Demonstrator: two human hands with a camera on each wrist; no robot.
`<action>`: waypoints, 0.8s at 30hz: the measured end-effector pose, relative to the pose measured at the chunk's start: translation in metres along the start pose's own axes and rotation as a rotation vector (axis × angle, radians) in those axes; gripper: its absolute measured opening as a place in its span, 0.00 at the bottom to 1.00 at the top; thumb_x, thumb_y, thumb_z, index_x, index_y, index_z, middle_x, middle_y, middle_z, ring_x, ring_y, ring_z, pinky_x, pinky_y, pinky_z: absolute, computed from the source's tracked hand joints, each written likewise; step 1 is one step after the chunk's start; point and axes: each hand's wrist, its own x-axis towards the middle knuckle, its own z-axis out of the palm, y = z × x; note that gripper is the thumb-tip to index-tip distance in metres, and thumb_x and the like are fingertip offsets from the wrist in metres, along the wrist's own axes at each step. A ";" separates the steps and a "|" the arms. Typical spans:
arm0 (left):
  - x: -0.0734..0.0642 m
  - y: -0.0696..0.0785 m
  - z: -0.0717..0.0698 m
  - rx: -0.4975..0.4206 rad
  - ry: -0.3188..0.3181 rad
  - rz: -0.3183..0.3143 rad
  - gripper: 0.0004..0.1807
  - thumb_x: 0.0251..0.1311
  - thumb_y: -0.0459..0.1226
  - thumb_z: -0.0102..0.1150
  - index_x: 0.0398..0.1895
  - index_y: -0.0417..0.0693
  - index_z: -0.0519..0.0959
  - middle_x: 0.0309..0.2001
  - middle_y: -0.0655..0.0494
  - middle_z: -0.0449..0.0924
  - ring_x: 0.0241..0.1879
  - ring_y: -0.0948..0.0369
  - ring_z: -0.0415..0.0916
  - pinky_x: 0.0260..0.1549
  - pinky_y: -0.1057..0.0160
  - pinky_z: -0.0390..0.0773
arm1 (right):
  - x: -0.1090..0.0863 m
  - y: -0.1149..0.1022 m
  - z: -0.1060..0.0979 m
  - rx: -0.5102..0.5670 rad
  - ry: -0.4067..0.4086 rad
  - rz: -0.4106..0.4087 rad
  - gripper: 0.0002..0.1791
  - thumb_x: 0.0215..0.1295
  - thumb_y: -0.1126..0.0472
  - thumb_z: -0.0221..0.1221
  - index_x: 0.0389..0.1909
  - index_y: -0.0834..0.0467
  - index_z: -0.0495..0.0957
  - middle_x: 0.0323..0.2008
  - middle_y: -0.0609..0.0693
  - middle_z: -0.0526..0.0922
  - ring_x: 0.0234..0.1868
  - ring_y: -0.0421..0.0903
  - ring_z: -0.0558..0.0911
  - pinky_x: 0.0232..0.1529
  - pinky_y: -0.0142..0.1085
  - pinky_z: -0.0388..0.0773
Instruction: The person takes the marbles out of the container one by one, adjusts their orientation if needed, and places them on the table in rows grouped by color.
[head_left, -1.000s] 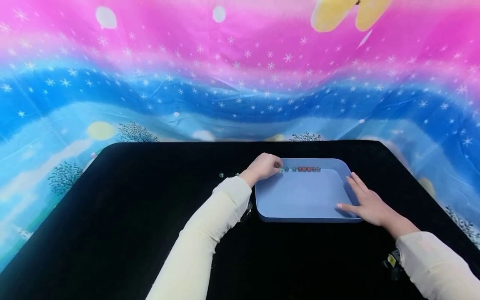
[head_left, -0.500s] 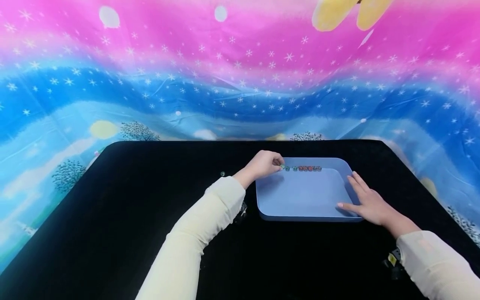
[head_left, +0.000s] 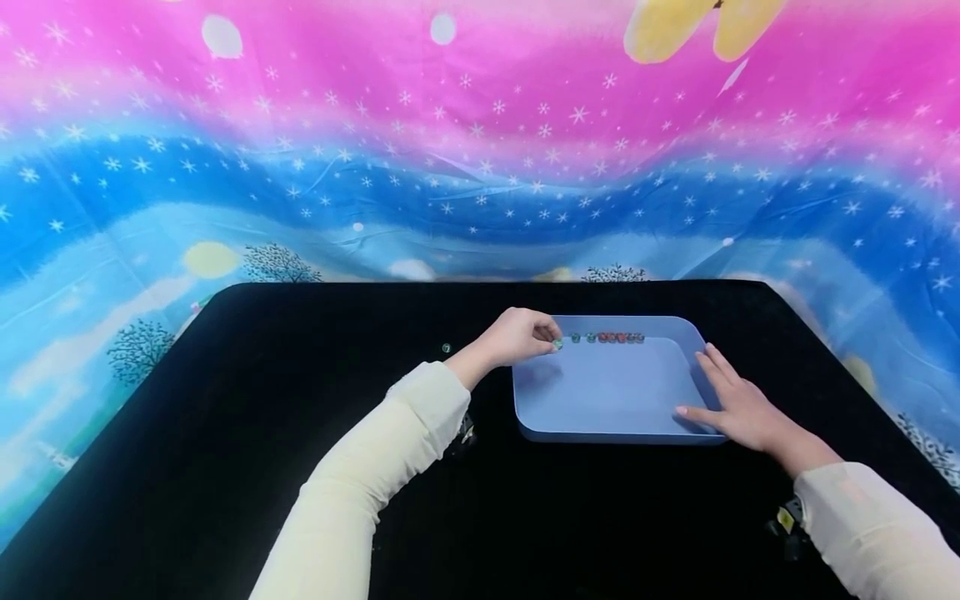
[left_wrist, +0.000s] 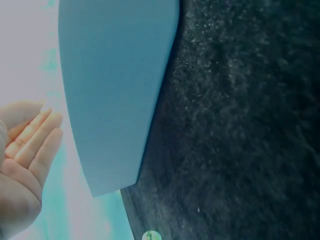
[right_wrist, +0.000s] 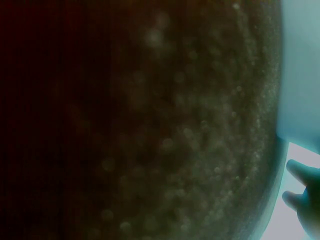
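Observation:
With thumb and fingertips, my left hand [head_left: 520,336] pinches a small green marble [head_left: 558,343] over the left back corner of a blue-grey tray [head_left: 607,439]. Inside the tray, along its back wall, runs a row of several small marbles: a green marble [head_left: 575,338] at the left end, then another green one, red marbles [head_left: 611,338] and darker ones at the right. My right hand [head_left: 738,408] rests on the tray's right side, fingers along the rim and thumb over the front corner. The left wrist view shows the left hand [left_wrist: 25,160], its fingertips washed out by light.
A lone green marble [head_left: 446,348] lies on the black tabletop [head_left: 225,433] left of the tray, near the left wrist. Behind the table hangs a pink and blue patterned cloth [head_left: 480,167]. Dark wrist cameras sit under both sleeves.
My left hand has drawn slightly left and down with the pinched marble, widening its gap from the row. The left forearm swung left, covering one table marble. The right hand stayed put.

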 end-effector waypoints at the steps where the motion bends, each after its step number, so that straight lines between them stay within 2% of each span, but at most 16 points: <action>1: -0.002 0.000 -0.001 -0.010 0.003 -0.002 0.08 0.53 0.37 0.57 0.37 0.50 0.78 0.35 0.62 0.78 0.36 0.70 0.73 0.34 0.74 0.71 | 0.000 0.000 0.000 -0.002 -0.001 0.002 0.52 0.55 0.42 0.53 0.64 0.68 0.33 0.63 0.64 0.26 0.60 0.67 0.38 0.49 0.64 0.45; 14: -0.030 -0.011 -0.015 -0.044 0.027 -0.021 0.08 0.53 0.37 0.56 0.38 0.50 0.78 0.35 0.62 0.78 0.38 0.68 0.74 0.33 0.73 0.72 | 0.000 0.003 0.001 -0.007 0.004 0.004 0.52 0.54 0.41 0.52 0.64 0.68 0.33 0.63 0.64 0.26 0.60 0.67 0.38 0.49 0.64 0.45; 24: -0.045 -0.020 -0.024 -0.056 0.062 -0.037 0.08 0.53 0.36 0.56 0.37 0.49 0.78 0.34 0.61 0.78 0.36 0.68 0.74 0.34 0.72 0.72 | 0.000 0.003 0.002 -0.001 0.003 -0.012 0.52 0.55 0.41 0.53 0.64 0.67 0.32 0.63 0.63 0.25 0.60 0.67 0.37 0.48 0.64 0.45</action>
